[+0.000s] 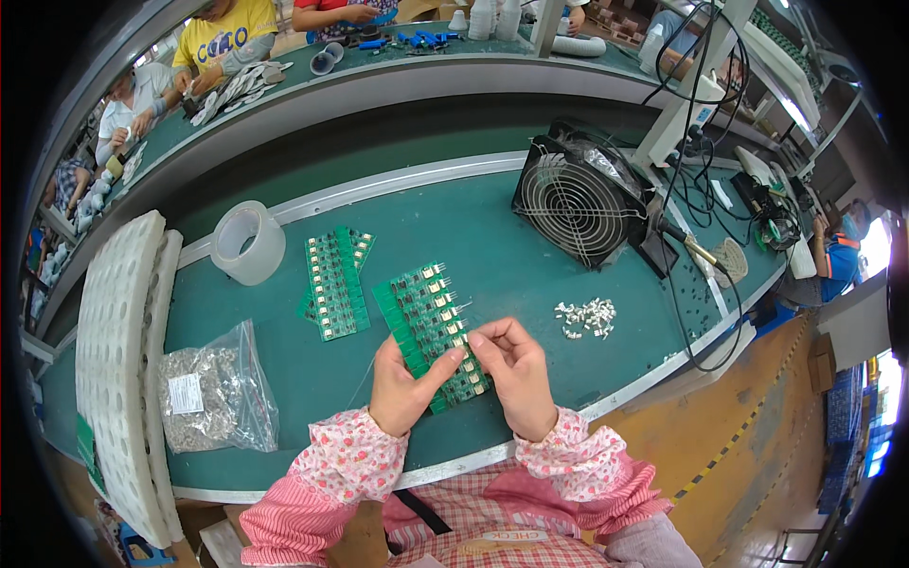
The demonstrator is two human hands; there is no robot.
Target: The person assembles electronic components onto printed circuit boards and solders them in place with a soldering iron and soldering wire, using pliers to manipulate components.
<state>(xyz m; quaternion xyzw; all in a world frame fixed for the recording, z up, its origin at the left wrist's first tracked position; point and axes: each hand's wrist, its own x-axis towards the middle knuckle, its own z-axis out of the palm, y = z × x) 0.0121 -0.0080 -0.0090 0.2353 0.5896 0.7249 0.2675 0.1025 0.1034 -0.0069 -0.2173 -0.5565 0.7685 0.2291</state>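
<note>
A long green circuit board panel (pixel 421 312) with white parts along its edge lies tilted on the green bench mat. My left hand (pixel 402 383) grips its near end from the left, thumb on top. My right hand (pixel 516 369) pinches the same end from the right, fingertips on the white parts. Both sleeves are pink and floral. A second stack of green board panels (pixel 333 279) lies to the left, apart from my hands.
A roll of clear tape (pixel 248 242) and a clear bag of small metal parts (pixel 213 393) sit at left beside white foam trays (pixel 118 360). A pile of small white connectors (pixel 587 317), a black fan (pixel 578 194) and a soldering iron (pixel 686 244) stand right. Other people work at the far bench.
</note>
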